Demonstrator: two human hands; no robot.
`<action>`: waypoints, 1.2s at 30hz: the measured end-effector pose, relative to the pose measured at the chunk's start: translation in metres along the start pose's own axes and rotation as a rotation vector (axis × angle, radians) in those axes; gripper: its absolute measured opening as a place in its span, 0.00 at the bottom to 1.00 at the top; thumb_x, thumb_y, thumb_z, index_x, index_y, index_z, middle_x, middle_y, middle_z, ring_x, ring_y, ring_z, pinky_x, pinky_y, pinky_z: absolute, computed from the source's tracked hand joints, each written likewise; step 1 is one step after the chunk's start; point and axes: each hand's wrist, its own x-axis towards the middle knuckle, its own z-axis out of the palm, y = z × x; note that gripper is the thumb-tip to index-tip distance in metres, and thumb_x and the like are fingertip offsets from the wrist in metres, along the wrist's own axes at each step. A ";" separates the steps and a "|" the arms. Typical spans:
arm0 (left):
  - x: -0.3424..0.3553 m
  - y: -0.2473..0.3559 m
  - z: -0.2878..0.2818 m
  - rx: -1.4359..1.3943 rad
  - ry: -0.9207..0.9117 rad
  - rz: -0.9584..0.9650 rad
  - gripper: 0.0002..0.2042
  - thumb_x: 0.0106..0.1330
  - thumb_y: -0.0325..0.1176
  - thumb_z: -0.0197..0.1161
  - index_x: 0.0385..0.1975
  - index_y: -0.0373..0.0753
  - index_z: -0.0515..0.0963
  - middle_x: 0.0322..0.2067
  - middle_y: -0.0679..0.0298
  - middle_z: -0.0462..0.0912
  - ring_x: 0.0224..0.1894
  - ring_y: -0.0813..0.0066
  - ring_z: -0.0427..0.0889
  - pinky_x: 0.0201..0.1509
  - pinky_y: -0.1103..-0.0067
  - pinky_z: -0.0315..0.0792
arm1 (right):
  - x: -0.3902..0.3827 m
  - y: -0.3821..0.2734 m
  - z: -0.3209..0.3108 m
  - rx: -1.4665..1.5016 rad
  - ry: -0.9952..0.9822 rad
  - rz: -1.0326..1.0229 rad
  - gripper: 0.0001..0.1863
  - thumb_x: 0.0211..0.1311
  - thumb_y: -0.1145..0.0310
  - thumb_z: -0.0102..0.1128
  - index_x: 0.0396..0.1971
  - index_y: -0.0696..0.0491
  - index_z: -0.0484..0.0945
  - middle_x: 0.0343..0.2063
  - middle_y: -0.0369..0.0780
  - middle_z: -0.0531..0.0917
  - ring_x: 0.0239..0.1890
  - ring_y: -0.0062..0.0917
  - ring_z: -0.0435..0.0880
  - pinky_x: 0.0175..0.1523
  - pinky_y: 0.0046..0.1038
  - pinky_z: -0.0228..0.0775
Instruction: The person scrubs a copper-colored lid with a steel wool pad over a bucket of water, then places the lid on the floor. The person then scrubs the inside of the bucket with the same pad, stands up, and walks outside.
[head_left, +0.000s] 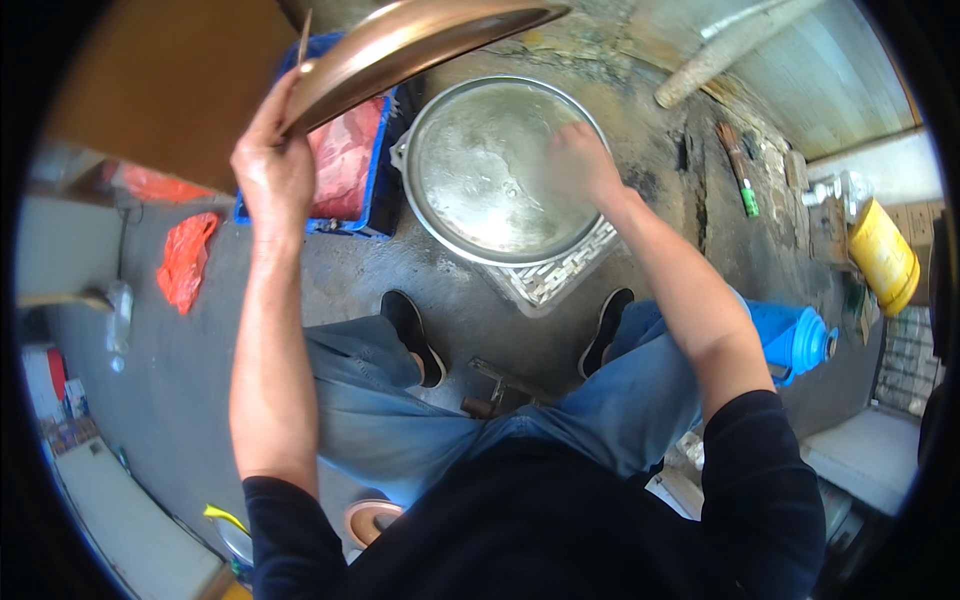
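Lid (425,48) sits tilted in the left hand (275,170)! Right hand (583,165) blurs over the round pan (430,225), grip unclear; pale crate (545,287) underneath, stained grey floor (505,330) around.

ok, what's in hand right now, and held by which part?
Left hand grips the copper-coloured metal lid at its left edge. Right hand is blurred over the pan; can't tell if it holds anything.

No lettering, label, number or sign can be read.
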 end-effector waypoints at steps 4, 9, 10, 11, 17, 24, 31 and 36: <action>-0.005 -0.049 -0.112 0.075 0.034 -0.365 0.13 0.69 0.26 0.60 0.49 0.29 0.81 0.43 0.54 0.88 0.45 0.73 0.84 0.53 0.75 0.75 | -0.039 0.021 0.072 -0.333 0.001 0.079 0.20 0.56 0.71 0.57 0.51 0.57 0.76 0.59 0.54 0.73 0.60 0.50 0.73 0.68 0.44 0.63; -0.090 -0.054 -0.307 0.340 0.045 -0.675 0.19 0.69 0.39 0.63 0.44 0.25 0.81 0.34 0.58 0.87 0.36 0.76 0.80 0.45 0.76 0.74 | -0.030 0.032 0.087 -0.205 -0.158 -0.328 0.27 0.57 0.78 0.52 0.60 0.57 0.73 0.61 0.56 0.72 0.65 0.49 0.69 0.71 0.42 0.60; -0.117 -0.058 -0.343 0.357 0.050 -0.768 0.20 0.69 0.41 0.63 0.42 0.25 0.82 0.32 0.59 0.86 0.34 0.77 0.79 0.43 0.76 0.74 | -0.022 0.051 0.085 -0.326 -0.181 -0.187 0.28 0.57 0.78 0.51 0.60 0.56 0.73 0.62 0.56 0.71 0.65 0.49 0.69 0.72 0.42 0.60; -0.148 -0.053 -0.377 0.371 0.051 -0.864 0.21 0.68 0.43 0.63 0.41 0.24 0.82 0.30 0.61 0.85 0.32 0.77 0.78 0.40 0.76 0.73 | -0.016 0.059 0.084 -0.328 -0.237 -0.114 0.28 0.56 0.78 0.51 0.61 0.57 0.72 0.62 0.57 0.70 0.65 0.50 0.69 0.71 0.41 0.60; -0.390 -0.005 -0.503 0.296 0.299 -1.472 0.21 0.67 0.39 0.64 0.42 0.21 0.79 0.33 0.52 0.85 0.31 0.63 0.86 0.33 0.71 0.83 | -0.037 0.013 0.076 -0.304 -0.416 -0.328 0.27 0.59 0.74 0.62 0.61 0.54 0.73 0.62 0.53 0.71 0.62 0.48 0.73 0.67 0.38 0.65; -0.642 0.005 -0.559 0.128 0.488 -1.972 0.15 0.65 0.31 0.65 0.44 0.24 0.78 0.35 0.52 0.85 0.31 0.58 0.87 0.30 0.63 0.85 | -0.033 0.022 0.055 -0.333 -0.497 -0.266 0.27 0.58 0.72 0.61 0.61 0.57 0.74 0.59 0.55 0.75 0.61 0.48 0.74 0.67 0.38 0.64; -0.719 0.045 -0.575 0.085 0.212 -2.204 0.13 0.63 0.30 0.66 0.43 0.28 0.80 0.33 0.55 0.85 0.30 0.61 0.87 0.29 0.67 0.83 | -0.048 0.019 0.031 -0.376 -0.424 -0.184 0.26 0.58 0.75 0.58 0.59 0.57 0.74 0.56 0.55 0.77 0.58 0.49 0.77 0.64 0.39 0.69; -0.772 0.059 -0.571 -0.135 0.270 -2.278 0.16 0.65 0.28 0.63 0.49 0.24 0.76 0.35 0.49 0.85 0.31 0.54 0.87 0.30 0.62 0.84 | -0.072 0.000 0.023 -0.396 -0.325 -0.256 0.24 0.58 0.75 0.57 0.58 0.55 0.76 0.52 0.55 0.80 0.57 0.50 0.78 0.63 0.41 0.69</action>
